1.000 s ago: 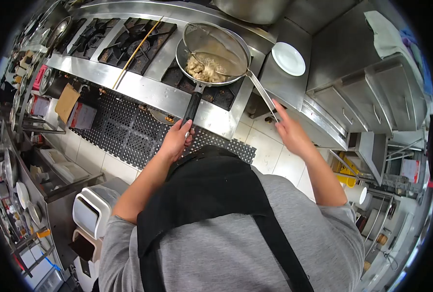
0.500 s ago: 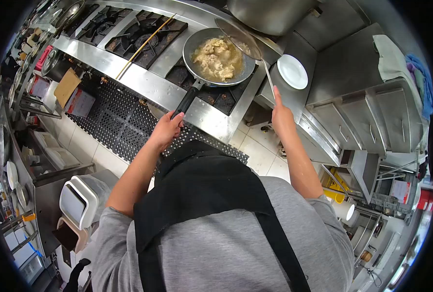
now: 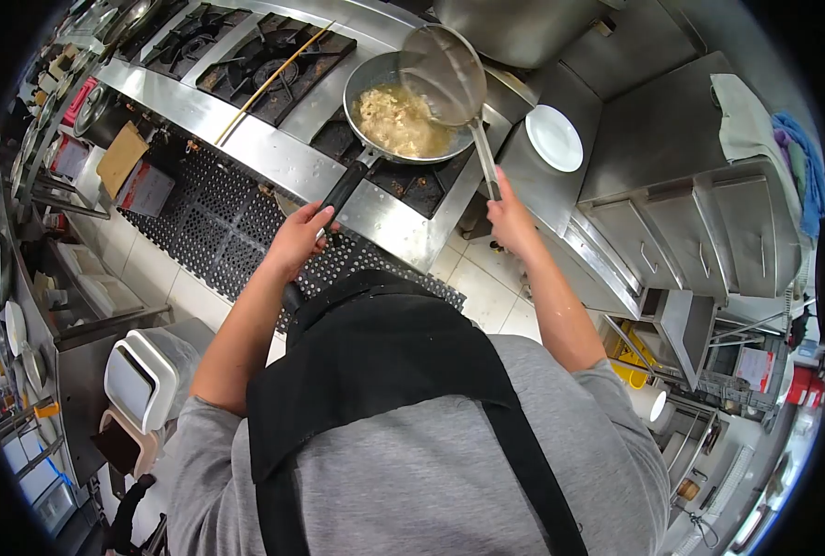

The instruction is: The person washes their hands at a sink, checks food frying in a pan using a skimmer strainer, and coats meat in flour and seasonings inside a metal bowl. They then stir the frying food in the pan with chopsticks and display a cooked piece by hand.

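Clasping of the black handle [image 3: 343,193] is done by the left hand [image 3: 296,238], fingers wrapped round it. Pan [image 3: 362,82] placed over the right burner [image 3: 421,188]; whether it is resting there cannot be told. Pale food [image 3: 396,122] heaped in the pan, liquid [image 3: 440,143] about it. Strainer [image 3: 445,69] held over the pan's far right edge, its grip enclosed by the fingers of the right hand [image 3: 514,222]. Work judged part done: food is already in the pan; food and liquid are left together there. How well cooked cannot be told.

Surface: steel stove [image 3: 403,222]; stick [image 3: 276,83] laid across the middle burner [image 3: 312,74]; plate [image 3: 554,137] set on the counter [image 3: 537,183], right.

Room: bins [image 3: 164,391] stood near left, box [image 3: 120,165] opened farther off, perforated mat [image 3: 199,204] spread before the stove, drawers [image 3: 699,236] fitted at right, cloths [image 3: 746,119] hung beyond.
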Demonstrator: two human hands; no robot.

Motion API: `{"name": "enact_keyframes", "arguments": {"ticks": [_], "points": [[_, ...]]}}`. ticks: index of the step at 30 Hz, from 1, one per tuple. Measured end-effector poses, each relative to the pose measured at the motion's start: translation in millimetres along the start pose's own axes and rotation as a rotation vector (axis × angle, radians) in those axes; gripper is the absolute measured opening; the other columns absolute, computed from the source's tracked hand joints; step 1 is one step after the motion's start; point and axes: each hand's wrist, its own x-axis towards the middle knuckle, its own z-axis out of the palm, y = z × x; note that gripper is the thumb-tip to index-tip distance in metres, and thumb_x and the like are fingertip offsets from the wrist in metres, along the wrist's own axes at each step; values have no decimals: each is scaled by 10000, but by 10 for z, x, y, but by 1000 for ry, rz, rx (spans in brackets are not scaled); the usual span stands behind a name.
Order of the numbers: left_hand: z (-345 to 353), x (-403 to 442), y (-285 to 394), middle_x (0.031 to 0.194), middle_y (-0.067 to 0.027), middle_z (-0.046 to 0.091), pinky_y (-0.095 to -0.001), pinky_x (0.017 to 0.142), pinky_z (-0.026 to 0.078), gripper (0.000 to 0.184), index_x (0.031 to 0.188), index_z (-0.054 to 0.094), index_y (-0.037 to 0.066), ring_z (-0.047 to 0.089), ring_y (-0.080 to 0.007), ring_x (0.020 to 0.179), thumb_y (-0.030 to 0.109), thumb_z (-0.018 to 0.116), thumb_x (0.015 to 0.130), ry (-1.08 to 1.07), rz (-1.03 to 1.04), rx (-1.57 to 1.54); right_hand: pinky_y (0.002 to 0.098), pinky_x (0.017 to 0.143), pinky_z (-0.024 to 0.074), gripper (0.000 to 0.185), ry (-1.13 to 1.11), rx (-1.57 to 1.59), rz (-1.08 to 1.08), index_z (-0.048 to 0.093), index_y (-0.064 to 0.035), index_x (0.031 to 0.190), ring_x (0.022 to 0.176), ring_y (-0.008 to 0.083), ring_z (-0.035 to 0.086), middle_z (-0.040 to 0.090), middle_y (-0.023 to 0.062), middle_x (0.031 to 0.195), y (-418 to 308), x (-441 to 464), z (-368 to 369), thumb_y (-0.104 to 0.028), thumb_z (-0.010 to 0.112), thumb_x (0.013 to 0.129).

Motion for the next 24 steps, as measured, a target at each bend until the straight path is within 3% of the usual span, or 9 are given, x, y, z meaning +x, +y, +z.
{"name": "enact_keyframes", "arguments": {"ticks": [1, 6, 10, 12, 14, 15, 16, 18, 24], "points": [[7, -4, -1, 806, -9, 578, -168, 468, 335, 283, 1078, 519, 45, 391, -30, 524, 268, 485, 908, -1, 1, -1, 316, 405, 387, 624, -127, 170, 138, 149, -225, 1406, 449, 134, 426, 498, 73, 682, -117, -16, 25, -83, 433, 868], [36, -71, 77, 813, 8, 580, -169, 487, 334, 315, 1132, 517, 70, 393, -32, 533, 280, 494, 899, 36, -4, 106, 277, 370, 348, 622, -260, 431, 234, 150, -242, 1407, 431, 102, 368, 430, 40, 695, -446, -386, -133, -80, 414, 868], [6, -104, 74, 814, 13, 578, -170, 490, 334, 325, 1144, 519, 73, 396, -31, 539, 281, 500, 895, 33, -10, 98, 289, 411, 366, 615, -262, 256, 169, 137, -240, 1409, 439, 125, 405, 447, 53, 651, -455, -641, -332, -87, 401, 875], [-25, -90, 39, 796, 13, 584, -171, 522, 360, 450, 1234, 453, 37, 409, -42, 579, 284, 545, 868, 21, -27, 76, 307, 438, 386, 610, -263, 173, 125, 136, -235, 1408, 448, 155, 447, 477, 79, 641, -449, -665, -319, -89, 398, 877], [-24, -88, 30, 797, 7, 586, -170, 515, 358, 456, 1235, 448, 25, 406, -41, 573, 273, 550, 866, 19, -16, 80, 370, 544, 433, 608, -186, -70, -46, 131, -222, 1404, 537, 288, 549, 559, 185, 688, -372, -639, -210, -85, 402, 877], [-19, -86, 24, 798, 1, 588, -169, 507, 356, 462, 1236, 442, 13, 404, -40, 567, 263, 555, 864, 19, -8, 83, 434, 642, 440, 612, -80, -201, -196, 129, -212, 1398, 653, 402, 570, 577, 272, 766, -314, -576, -158, -79, 414, 873], [-15, -81, 16, 798, 1, 588, -169, 507, 356, 462, 1236, 442, 13, 404, -40, 567, 263, 555, 864, 16, -6, 85, 434, 642, 440, 612, -76, -201, -195, 129, -212, 1398, 653, 402, 570, 577, 272, 766, -319, -505, -147, -79, 414, 873], [-7, -64, 7, 784, 21, 557, -164, 482, 326, 239, 1054, 539, 82, 392, -27, 552, 256, 507, 894, -9, 4, 135, 457, 661, 432, 620, -27, -275, -37, 126, -213, 1397, 680, 417, 567, 580, 273, 751, -378, -387, -117, -73, 420, 870], [-6, -69, 12, 768, 24, 544, -164, 476, 324, 231, 1044, 536, 72, 380, -25, 547, 244, 512, 892, -3, 6, 128, 450, 664, 440, 632, -42, -295, -102, 130, -223, 1398, 704, 396, 585, 586, 264, 750, -396, -529, -183, -54, 418, 861]]}}
